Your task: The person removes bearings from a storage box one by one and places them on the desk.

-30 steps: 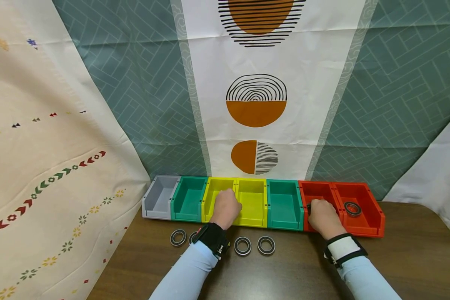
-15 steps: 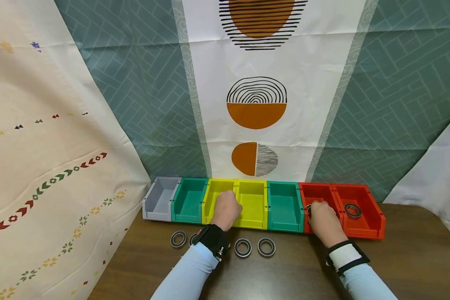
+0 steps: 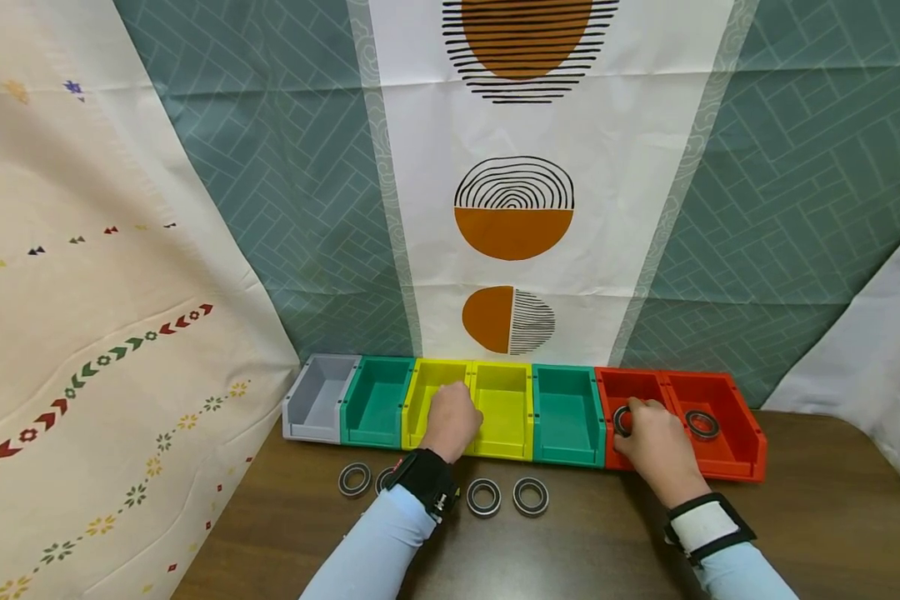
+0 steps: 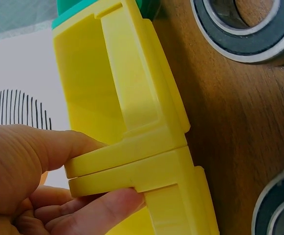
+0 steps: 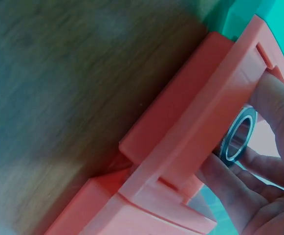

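My left hand (image 3: 452,419) pinches the adjoining side walls of the left yellow bin (image 4: 142,117) and the right yellow bin (image 3: 503,408), thumb on one side and fingers on the other. My right hand (image 3: 658,448) reaches into the left red bin (image 3: 637,385) with thumb and fingers spread about a ball bearing (image 5: 239,134). This black-and-silver ring sits tilted just behind the bin's front wall, its left part showing beside my fingers in the head view. A second ball bearing (image 3: 691,423) lies in the right red bin (image 3: 742,446).
Several more bearings lie on the brown table (image 3: 540,558) before the bins, including one bearing (image 3: 355,480) at the left and another bearing (image 3: 531,497) near the middle. A grey bin (image 3: 318,400) and green bins (image 3: 570,412) complete the row. A patterned cloth (image 3: 517,125) hangs behind.
My right hand has drawn slightly right and toward me, its fingers loosening, so more of the bearing in the left red bin shows. The left hand keeps its place.
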A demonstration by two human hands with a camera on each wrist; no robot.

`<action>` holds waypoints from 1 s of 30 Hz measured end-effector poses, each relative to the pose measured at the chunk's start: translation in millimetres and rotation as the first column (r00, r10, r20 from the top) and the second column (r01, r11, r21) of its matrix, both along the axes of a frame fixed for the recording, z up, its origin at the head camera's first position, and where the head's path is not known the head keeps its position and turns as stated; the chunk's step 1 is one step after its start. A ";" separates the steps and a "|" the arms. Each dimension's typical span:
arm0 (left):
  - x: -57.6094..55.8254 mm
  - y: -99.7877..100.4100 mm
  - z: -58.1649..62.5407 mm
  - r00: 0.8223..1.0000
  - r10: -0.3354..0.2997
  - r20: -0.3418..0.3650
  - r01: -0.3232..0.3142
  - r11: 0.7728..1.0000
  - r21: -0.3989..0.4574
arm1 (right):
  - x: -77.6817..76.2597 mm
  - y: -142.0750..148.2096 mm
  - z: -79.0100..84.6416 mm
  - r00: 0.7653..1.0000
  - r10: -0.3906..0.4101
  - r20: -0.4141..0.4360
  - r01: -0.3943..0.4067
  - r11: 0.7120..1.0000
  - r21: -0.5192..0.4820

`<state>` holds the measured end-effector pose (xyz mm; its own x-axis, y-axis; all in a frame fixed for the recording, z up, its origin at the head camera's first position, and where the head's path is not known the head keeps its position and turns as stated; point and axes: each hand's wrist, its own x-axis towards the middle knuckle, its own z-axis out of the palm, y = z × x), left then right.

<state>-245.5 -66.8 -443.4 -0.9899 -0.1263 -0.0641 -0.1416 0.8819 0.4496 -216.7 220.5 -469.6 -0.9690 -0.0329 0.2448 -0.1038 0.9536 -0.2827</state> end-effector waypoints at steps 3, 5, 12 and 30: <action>-0.4 0.0 -1.4 1.000 0.001 0.000 -0.001 1.000 -0.006 | 2.0 1.0 1.2 0.999 -0.005 -0.042 0.004 1.000 -0.025; -0.5 -0.1 -2.2 1.000 0.000 0.002 0.000 1.000 -0.008 | 3.3 1.6 1.9 0.997 -0.007 -0.071 0.004 0.999 -0.040; 0.7 -0.9 0.6 1.000 -0.018 -0.003 0.018 1.000 -0.005 | 8.3 0.2 8.3 0.983 0.001 -0.186 -0.016 0.997 -0.080; 0.0 -1.8 -1.0 0.999 -0.029 -0.020 0.029 1.000 -0.001 | 31.6 -31.9 35.7 0.937 0.064 -0.344 -0.111 0.986 -0.121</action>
<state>-245.5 -68.6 -444.4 -0.9943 -0.0971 -0.0437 -0.1063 0.8859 0.4516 -185.2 188.6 -433.8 -0.8227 -0.0572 0.5657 -0.2974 0.8913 -0.3424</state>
